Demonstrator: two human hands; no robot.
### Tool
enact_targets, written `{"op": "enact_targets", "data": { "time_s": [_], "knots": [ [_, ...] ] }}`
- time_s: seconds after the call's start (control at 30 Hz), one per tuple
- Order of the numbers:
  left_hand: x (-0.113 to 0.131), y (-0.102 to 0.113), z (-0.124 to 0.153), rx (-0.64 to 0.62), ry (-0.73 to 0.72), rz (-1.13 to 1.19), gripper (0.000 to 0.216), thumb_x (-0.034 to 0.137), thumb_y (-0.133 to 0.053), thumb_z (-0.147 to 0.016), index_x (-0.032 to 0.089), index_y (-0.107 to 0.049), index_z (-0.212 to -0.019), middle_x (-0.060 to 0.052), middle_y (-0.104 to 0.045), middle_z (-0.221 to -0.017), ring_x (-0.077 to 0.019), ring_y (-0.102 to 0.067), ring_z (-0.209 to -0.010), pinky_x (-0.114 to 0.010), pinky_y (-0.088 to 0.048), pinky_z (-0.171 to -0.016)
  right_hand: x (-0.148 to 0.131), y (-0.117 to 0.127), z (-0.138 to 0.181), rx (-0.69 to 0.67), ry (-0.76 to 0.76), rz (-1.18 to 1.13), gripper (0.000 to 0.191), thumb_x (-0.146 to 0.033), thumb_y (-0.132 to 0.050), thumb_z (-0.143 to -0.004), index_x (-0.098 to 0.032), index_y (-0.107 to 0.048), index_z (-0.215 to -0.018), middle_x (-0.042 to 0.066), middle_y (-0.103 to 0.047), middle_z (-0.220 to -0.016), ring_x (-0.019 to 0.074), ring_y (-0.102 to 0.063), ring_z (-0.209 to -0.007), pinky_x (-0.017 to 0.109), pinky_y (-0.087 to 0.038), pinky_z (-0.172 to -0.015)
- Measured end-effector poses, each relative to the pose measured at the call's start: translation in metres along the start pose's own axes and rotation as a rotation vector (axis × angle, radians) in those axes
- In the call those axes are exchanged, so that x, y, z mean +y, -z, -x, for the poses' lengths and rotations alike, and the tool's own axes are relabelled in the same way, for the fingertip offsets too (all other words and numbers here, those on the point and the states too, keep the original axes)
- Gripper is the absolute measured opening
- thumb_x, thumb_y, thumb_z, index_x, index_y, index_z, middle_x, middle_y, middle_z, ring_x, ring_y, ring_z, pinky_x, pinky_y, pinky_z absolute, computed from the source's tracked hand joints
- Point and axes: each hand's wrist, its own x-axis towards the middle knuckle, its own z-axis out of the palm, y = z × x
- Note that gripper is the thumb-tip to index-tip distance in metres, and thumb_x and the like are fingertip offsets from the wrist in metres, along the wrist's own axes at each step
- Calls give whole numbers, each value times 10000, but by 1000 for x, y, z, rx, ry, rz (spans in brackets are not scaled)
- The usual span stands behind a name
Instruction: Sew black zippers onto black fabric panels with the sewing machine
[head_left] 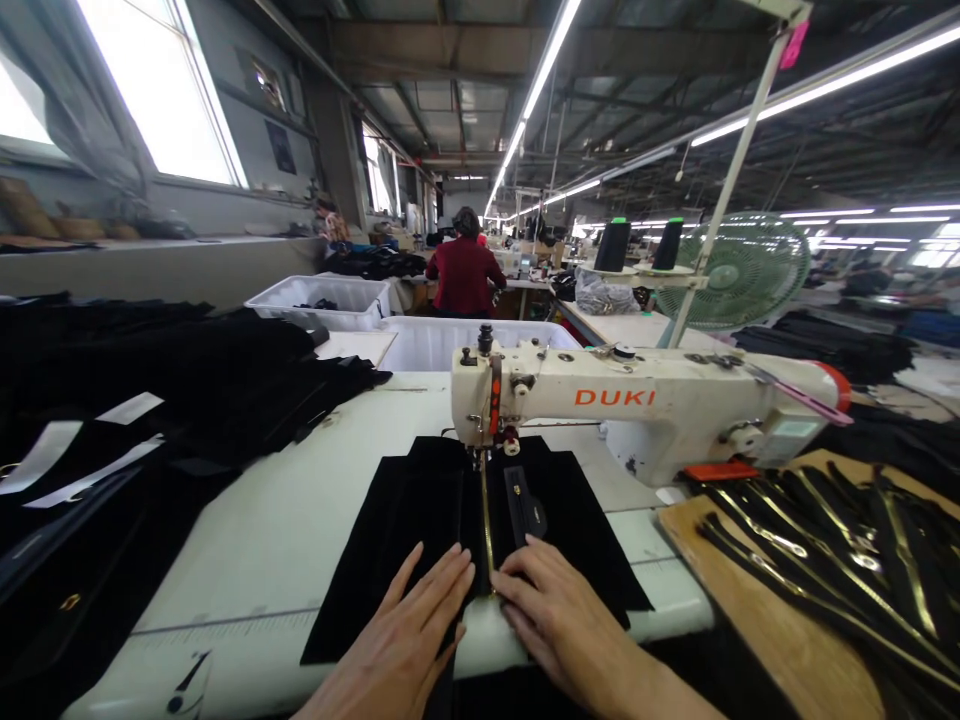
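A black fabric panel (420, 510) lies on the sewing machine's bed, its far edge under the presser foot (480, 458). Down its middle runs a zipper (486, 520) with gold teeth. My left hand (424, 610) rests flat on the panel just left of the zipper, fingers stretched out. On the right side, my right hand (547, 610) has its fingers curled and pinched at the zipper's near end. A small black patch with a gold zipper pull (517, 492) sits on the panel beyond my right hand. The white sewing machine (622, 395) stands behind the panel.
Black fabric pieces (225, 370) are heaped at left, some with white strips. Several gold-toothed zippers (847, 540) lie on a wooden board (795, 630) at right. White bins (322, 300), a fan (739, 270) and a person in red (466, 270) are farther back.
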Motion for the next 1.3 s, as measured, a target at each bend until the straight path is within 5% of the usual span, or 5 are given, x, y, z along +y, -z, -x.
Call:
{"op": "enact_targets", "data": {
  "time_s": [0.33,0.5,0.8,1.03,1.3],
  "knots": [
    [3,-3,-1,-58,-73,-86,712,-19,-425,-834,124,-310,-1521,-111,-467,-1493,-233,-393,-1401,-451,-268,-1176,-10,-4,-13,-70,234,421,250,-73,-502,-942,-31,-596,-1170,136,-614,-1031,281,-556,-1027,513,-283,-1160],
    [6,-10,2,-123,-11,-10,754,-45,-403,-816,144,-278,-1535,-116,-396,-1539,-247,-352,-1423,-473,-333,-1155,-10,7,-8,-88,-1,32,348,-74,-649,-881,-178,-582,-1207,70,-585,-1177,224,-541,-1094,346,-499,-987],
    [7,-7,-1,-38,40,105,695,0,-425,-881,215,-313,-1533,-64,-482,-1489,-214,-453,-1363,-391,-370,-1136,-37,-42,33,479,96,261,264,-160,-417,-977,-204,-611,-803,19,-622,-667,183,-588,-570,292,-516,-551],
    [6,-11,2,15,126,197,580,125,-477,-967,297,-358,-1509,-19,-512,-1468,-200,-476,-1343,-366,-393,-1102,-12,-66,68,311,-57,596,587,-274,-569,-910,-33,-436,-1429,216,-568,-1349,418,-579,-1177,500,-563,-846],
    [4,-3,5,25,284,390,437,247,-417,-1037,349,-433,-1462,21,-496,-1480,-203,-469,-1348,-383,-413,-1080,-9,-66,29,444,-446,337,492,-367,-440,-992,-155,-424,-1436,213,-546,-1345,440,-525,-1190,601,-514,-849]
  ]
}}
